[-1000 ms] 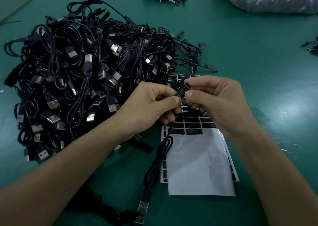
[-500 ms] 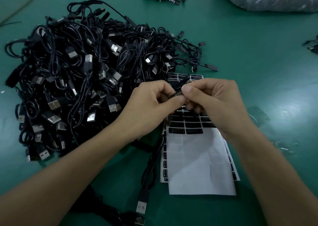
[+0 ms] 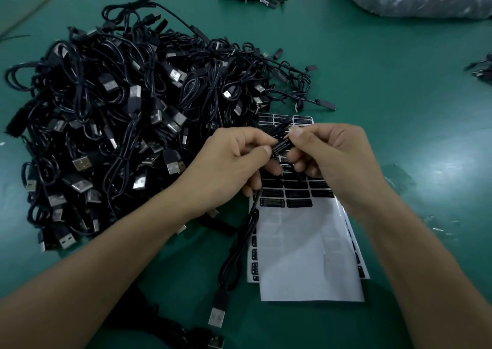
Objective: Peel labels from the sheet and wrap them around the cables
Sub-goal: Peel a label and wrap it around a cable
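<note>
A label [image 3: 281, 146] is being wrapped around a cable [image 3: 252, 213] just above the sheet [image 3: 306, 255]. The cable is being pinched by the left hand [image 3: 229, 167] and the label by the right hand [image 3: 335, 159], held close together. Firm, even pressing is likely being called for next.

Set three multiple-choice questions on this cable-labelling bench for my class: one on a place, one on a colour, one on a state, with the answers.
1. Where does the big pile of cables lie from the label sheet?
A) right of it B) left of it C) on a plastic bag

2. What colour is the table?
A) white B) red C) green

3. What are the left hand and right hand doing?
A) both pinching a black label on a cable B) lying flat on the table C) holding scissors

Answers: 1 B, the heap fills the view's left side. 2 C, green shows all around. 3 A, both hands' fingertips meet on the label.
</note>
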Demonstrator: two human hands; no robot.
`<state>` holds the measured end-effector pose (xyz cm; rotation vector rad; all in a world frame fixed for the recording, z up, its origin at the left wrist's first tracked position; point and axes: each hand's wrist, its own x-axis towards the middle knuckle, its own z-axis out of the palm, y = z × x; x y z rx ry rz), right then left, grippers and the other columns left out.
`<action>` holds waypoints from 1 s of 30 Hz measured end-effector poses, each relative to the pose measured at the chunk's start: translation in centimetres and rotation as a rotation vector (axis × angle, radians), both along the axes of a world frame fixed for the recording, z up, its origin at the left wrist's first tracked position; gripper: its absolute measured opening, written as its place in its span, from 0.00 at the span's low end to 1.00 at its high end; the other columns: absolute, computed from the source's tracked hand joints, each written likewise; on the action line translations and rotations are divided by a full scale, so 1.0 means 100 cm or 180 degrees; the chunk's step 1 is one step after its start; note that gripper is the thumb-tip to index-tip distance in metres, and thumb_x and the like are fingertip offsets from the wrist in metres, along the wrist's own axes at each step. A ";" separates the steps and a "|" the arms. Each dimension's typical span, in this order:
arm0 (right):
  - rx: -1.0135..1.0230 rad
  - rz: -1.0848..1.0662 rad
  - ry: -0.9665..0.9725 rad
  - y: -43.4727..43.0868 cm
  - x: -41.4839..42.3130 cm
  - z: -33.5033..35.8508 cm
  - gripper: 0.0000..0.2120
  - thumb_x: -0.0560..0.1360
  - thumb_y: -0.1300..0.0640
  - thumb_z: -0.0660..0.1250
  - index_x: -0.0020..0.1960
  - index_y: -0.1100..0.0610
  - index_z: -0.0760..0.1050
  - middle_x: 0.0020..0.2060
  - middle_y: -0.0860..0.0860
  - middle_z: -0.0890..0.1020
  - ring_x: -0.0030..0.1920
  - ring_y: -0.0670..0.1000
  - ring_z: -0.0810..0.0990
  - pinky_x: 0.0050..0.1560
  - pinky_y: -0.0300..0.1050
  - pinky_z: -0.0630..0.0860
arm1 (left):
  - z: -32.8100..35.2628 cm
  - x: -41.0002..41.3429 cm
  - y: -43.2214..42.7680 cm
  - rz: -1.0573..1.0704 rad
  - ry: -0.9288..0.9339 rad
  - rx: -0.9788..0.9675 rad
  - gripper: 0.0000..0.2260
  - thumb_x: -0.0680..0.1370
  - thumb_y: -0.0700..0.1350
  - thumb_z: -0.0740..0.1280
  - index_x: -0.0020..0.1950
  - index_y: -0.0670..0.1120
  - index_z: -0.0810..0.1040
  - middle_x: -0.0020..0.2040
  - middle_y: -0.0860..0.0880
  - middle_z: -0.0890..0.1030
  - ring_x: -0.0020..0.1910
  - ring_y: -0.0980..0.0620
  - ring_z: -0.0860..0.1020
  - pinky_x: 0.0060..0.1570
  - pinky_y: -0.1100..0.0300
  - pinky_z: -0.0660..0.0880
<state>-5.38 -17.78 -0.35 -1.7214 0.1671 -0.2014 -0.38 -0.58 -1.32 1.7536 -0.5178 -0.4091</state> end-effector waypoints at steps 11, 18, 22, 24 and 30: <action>0.0585 0.0032 0.0084 -0.005 0.003 -0.002 0.15 0.80 0.58 0.66 0.38 0.54 0.85 0.34 0.53 0.85 0.30 0.47 0.79 0.29 0.35 0.71 | -0.001 0.003 0.000 0.0115 0.0361 -0.0354 0.03 0.79 0.35 0.68 0.51 0.40 0.80 0.38 0.47 0.86 0.28 0.56 0.80 0.28 0.65 0.77; 0.0369 0.0343 -0.0164 -0.007 0.001 -0.004 0.18 0.67 0.64 0.79 0.55 0.54 0.82 0.34 0.49 0.85 0.34 0.44 0.82 0.36 0.33 0.75 | -0.001 0.004 0.000 0.0154 0.0356 -0.0400 0.03 0.80 0.35 0.67 0.49 0.41 0.80 0.37 0.46 0.86 0.28 0.56 0.79 0.28 0.64 0.76; 0.0318 0.0367 -0.0308 -0.007 0.002 -0.005 0.11 0.70 0.62 0.77 0.50 0.53 0.83 0.34 0.50 0.86 0.33 0.45 0.81 0.34 0.36 0.76 | -0.002 0.002 0.001 0.0145 0.0172 -0.0312 0.03 0.78 0.38 0.70 0.47 0.44 0.83 0.38 0.46 0.86 0.29 0.56 0.80 0.29 0.65 0.76; 0.0327 0.0342 -0.0307 -0.007 0.003 -0.006 0.08 0.71 0.63 0.76 0.48 0.53 0.84 0.35 0.51 0.86 0.32 0.45 0.81 0.34 0.36 0.76 | -0.002 0.001 0.002 0.0112 0.0032 -0.0260 0.01 0.77 0.42 0.74 0.46 0.45 0.84 0.39 0.45 0.86 0.29 0.57 0.80 0.29 0.66 0.75; 0.0307 0.0389 -0.0280 -0.006 0.004 -0.006 0.09 0.69 0.54 0.73 0.48 0.55 0.83 0.34 0.50 0.86 0.32 0.45 0.81 0.33 0.35 0.76 | -0.004 0.000 0.000 0.0194 -0.0057 -0.0259 0.04 0.76 0.44 0.74 0.48 0.45 0.82 0.36 0.47 0.84 0.27 0.57 0.77 0.26 0.66 0.73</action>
